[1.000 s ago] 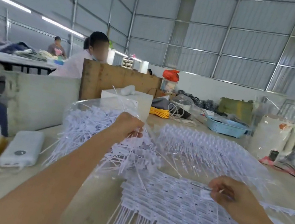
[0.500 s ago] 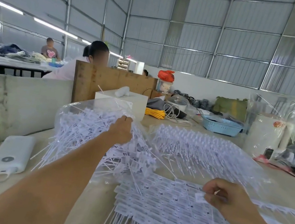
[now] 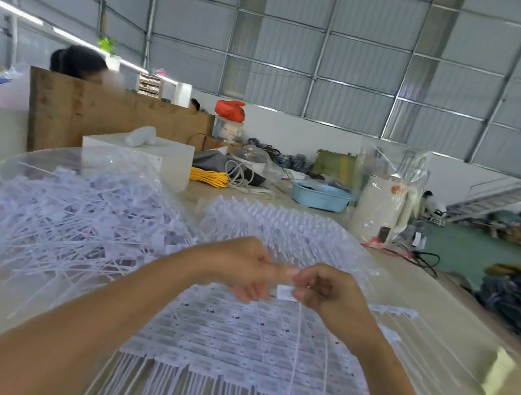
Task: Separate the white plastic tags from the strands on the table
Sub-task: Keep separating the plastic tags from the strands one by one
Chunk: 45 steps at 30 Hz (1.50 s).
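both hands meet above the flat sheet of joined white plastic tags with hanging strands (image 3: pixel 253 346) on the pale surface (image 3: pixel 416 294). the left hand (image 3: pixel 239 268) and right hand (image 3: pixel 329 291) each pinch the small white plastic tag (image 3: pixel 284 293) held between them, its thin strand trailing down. the motion is blurred, so the exact grip is unclear. risk: a hard twist could snap the strand itself or drag neighbouring rows askew; a slip could drop the tag back among the unsorted ones rather than onto the loose heap of separated tags in clear plastic (image 3: pixel 81 218).
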Each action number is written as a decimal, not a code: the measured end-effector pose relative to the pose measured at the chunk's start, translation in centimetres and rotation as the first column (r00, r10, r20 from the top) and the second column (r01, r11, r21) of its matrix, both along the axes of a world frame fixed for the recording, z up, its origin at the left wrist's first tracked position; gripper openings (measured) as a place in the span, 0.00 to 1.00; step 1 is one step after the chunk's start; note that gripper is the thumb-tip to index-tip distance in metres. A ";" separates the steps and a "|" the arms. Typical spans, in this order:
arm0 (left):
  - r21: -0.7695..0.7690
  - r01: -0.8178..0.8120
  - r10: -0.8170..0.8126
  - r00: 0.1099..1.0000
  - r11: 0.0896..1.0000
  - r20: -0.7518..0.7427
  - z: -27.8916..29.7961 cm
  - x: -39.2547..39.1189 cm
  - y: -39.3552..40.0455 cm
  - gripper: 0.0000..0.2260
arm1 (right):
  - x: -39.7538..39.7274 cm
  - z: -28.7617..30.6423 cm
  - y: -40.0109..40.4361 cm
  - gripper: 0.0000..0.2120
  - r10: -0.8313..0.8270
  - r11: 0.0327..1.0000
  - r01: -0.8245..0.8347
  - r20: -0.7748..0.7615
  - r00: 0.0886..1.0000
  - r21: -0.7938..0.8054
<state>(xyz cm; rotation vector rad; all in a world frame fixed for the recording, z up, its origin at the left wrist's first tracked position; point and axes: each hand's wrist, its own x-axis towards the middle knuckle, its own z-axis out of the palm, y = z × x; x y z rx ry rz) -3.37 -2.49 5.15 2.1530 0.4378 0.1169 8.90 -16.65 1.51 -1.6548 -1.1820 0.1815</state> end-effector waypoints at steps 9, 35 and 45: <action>-0.581 0.059 0.116 0.958 0.811 0.260 -6.3 2.6 -3.5 0.11 | 0.5 -0.2 -0.2 0.06 -0.064 0.998 0.064 0.070 0.996 0.008; -0.329 -0.095 0.196 0.937 0.939 0.288 -5.5 2.3 -3.9 0.17 | 1.3 -0.6 -0.7 0.13 0.118 0.950 -0.056 0.187 0.975 -0.307; -0.298 -0.052 0.112 0.975 0.953 0.189 -4.5 1.8 -3.4 0.14 | 1.1 -0.8 -0.1 0.14 0.078 0.957 -0.008 0.231 0.970 -0.289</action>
